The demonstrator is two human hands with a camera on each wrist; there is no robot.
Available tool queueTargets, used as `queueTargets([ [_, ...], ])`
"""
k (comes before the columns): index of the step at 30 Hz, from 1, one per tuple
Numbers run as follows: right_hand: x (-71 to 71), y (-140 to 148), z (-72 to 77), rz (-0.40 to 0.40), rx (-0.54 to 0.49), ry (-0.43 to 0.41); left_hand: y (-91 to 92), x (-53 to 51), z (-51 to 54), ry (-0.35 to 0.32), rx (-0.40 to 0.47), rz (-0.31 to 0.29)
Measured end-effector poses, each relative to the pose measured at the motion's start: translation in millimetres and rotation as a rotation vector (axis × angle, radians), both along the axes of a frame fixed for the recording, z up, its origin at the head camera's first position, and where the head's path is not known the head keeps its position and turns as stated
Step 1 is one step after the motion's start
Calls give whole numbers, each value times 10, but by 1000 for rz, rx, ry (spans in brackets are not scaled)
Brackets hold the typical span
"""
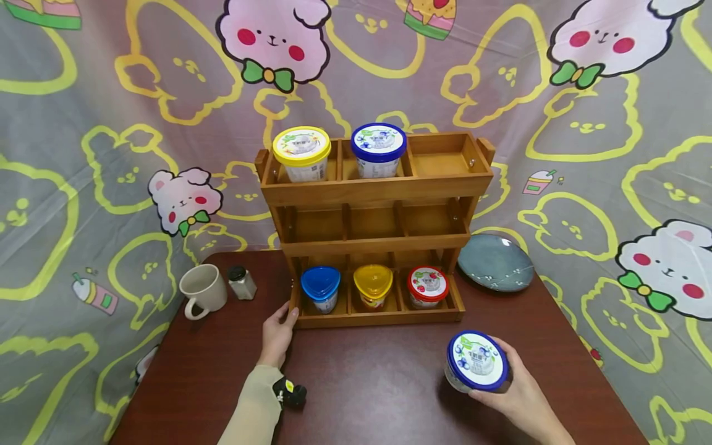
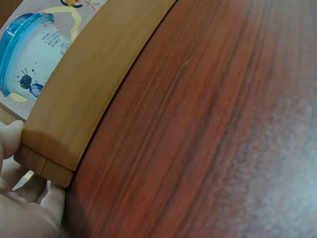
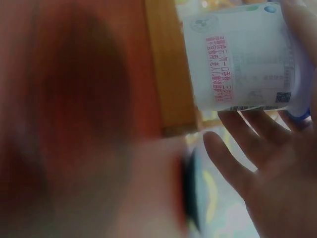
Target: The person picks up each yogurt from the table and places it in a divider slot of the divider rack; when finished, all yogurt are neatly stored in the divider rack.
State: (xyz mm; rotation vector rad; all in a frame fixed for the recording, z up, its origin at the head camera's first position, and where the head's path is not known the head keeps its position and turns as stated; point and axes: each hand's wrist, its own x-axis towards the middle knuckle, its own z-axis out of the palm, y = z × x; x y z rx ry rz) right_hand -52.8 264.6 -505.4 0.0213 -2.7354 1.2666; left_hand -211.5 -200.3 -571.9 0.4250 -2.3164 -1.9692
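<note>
In the head view my right hand [image 1: 520, 389] holds a white tub with a dark blue lid [image 1: 477, 360] above the table, at the front right. The right wrist view shows the printed side of this tub [image 3: 237, 59], with fingers along it. My left hand [image 1: 276, 337] grips the lower left corner of a three-tier wooden rack [image 1: 378, 319]. In the left wrist view the thumb and fingers sit around the end of the rack's front board [image 2: 84, 84]. The bottom tier bears a blue-lidded cup [image 1: 321, 285], a yellow-lidded cup [image 1: 373, 284] and a red-lidded tub [image 1: 428, 285].
On the top tier stand a yellow-lidded tub [image 1: 301, 151] and another blue-lidded tub [image 1: 379, 148]. A beige mug [image 1: 204, 289] and a small black-capped jar [image 1: 241, 283] are left of the rack. Right of it lies a grey-blue plate [image 1: 495, 262]. Patterned cloth [image 1: 589, 185] surrounds the table.
</note>
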Motion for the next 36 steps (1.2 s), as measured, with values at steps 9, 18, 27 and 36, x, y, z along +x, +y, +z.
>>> queueTargets([
  [9, -117, -8, 418, 134, -42, 116, 2, -1, 7, 6, 8, 0],
  [18, -406, 192, 1159, 126, 40, 229, -1, -7, -8, 5, 9, -5],
  [27, -874, 350, 2102, 183, -33, 348, 0, -4, 5, -3, 0, -8],
  [36, -1492, 270, 2912, 251, -98, 384, -8, 2, 19, -5, 2, -10],
])
